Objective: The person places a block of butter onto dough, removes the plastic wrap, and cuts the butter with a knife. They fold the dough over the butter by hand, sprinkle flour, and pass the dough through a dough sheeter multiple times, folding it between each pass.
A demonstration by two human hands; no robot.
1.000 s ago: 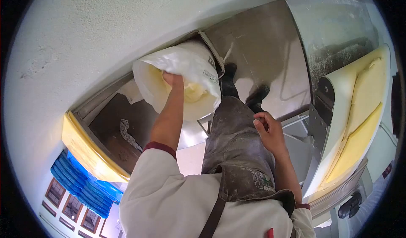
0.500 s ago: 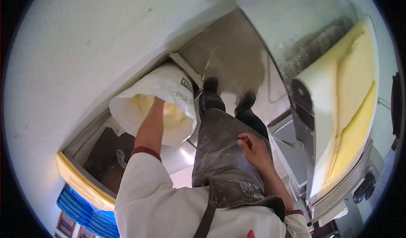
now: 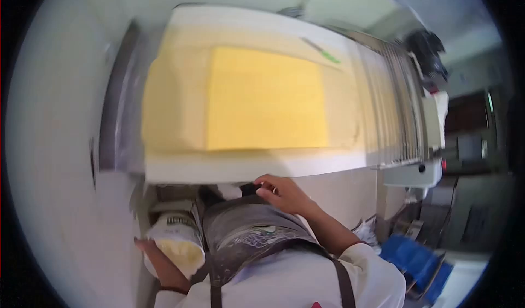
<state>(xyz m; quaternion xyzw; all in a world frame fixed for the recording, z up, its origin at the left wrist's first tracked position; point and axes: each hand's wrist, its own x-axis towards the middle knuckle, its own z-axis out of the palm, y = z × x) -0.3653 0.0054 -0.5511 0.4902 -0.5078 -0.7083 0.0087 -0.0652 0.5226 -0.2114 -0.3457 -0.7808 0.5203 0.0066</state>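
Observation:
My left hand (image 3: 144,245), smeared by motion, is at the left rim of a white sack (image 3: 174,231) that stands open and holds pale yellowish powder (image 3: 183,251). Whether its fingers hold anything does not show. My right hand (image 3: 278,193) is at the near edge of a white work surface (image 3: 240,170), with loosely curled fingers apart and nothing in them. On that surface lies a pale dough sheet (image 3: 186,100) with a bright yellow square slab (image 3: 268,97) on top. A green-handled knife (image 3: 322,52) rests toward the far side.
A metal-edged panel (image 3: 117,100) stands at the left end of the surface. Ribbed, blurred machine parts (image 3: 402,105) are at its right end. Blue folded material (image 3: 418,261) is at the lower right, and a wall (image 3: 60,144) runs along the left.
My left hand has come up out of the sack to its rim. The view has swung round to face the work surface, and my right hand is now at its edge.

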